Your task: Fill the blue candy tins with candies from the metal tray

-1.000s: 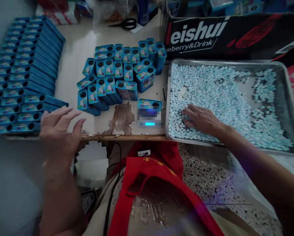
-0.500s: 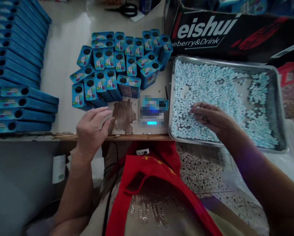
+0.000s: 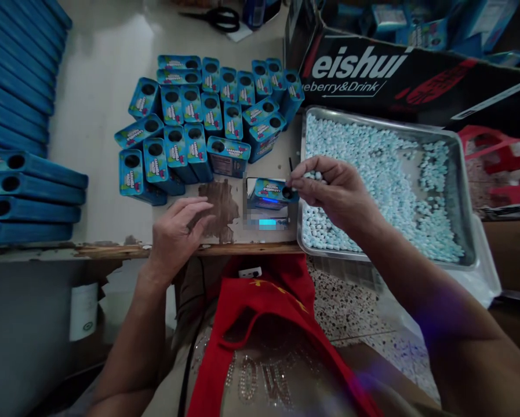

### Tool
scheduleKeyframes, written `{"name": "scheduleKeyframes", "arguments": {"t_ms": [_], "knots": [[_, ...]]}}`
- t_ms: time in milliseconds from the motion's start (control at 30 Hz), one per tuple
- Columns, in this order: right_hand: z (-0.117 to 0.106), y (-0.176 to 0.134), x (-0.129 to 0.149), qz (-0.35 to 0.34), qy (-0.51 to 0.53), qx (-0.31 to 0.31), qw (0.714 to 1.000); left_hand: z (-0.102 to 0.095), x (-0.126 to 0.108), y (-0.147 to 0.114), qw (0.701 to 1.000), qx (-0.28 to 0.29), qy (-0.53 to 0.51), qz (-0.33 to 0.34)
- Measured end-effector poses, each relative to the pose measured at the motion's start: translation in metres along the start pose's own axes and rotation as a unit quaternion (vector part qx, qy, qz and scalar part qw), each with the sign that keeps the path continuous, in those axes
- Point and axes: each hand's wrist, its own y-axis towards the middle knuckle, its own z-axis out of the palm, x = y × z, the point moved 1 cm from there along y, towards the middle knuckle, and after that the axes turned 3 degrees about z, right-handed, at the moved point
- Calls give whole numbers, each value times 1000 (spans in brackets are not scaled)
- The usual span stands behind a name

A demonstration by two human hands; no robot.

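Observation:
My right hand pinches a few pale blue candies. Its fingertips are at the dark round hole of a blue candy tin; whether they touch it I cannot tell. That tin is on a small device with a lit cyan display, partly blurred out. At the table's front edge, my left hand is empty, its fingers loosely curved and apart. Behind both hands, several blue tins with round holes in their tops stand grouped. A metal tray of loose pale candies lies under my right forearm.
Long rows of blue tins fill the left side. A black carton holding more blue tins stands behind the tray. Black scissors lie at the back. The wooden table edge is worn; a red plastic object is at right.
My right hand has moved left from the tray to the tin's hole, with candies now visible in its fingers. My left hand has shifted slightly right. The view has shifted a little.

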Motion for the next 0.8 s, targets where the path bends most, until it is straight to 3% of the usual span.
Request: {"name": "scheduleKeyframes", "arguments": {"t_ms": [200,400,467,533,667,733,800], "knots": [[6,0,7,-48,-147,19,988,-8,14,-7,999,-12,1,-46],[11,-2,18,-3,-81,-8,997,-4,8,1,999,-3,-9,-32],[-7,3,14,16,0,-54,998,-5,5,3,999,-1,-15,-32],[-40,6,1,34,80,-106,991,-7,4,4,999,3,-12,-34],[-110,-2,-45,68,110,-185,974,-9,-6,5,999,-7,-7,-35],[-124,-14,-66,103,105,-180,973,-7,-18,11,998,-30,-35,-51],[-120,-25,-78,137,114,-137,974,-2,-32,22,995,-45,-55,-69]]}}
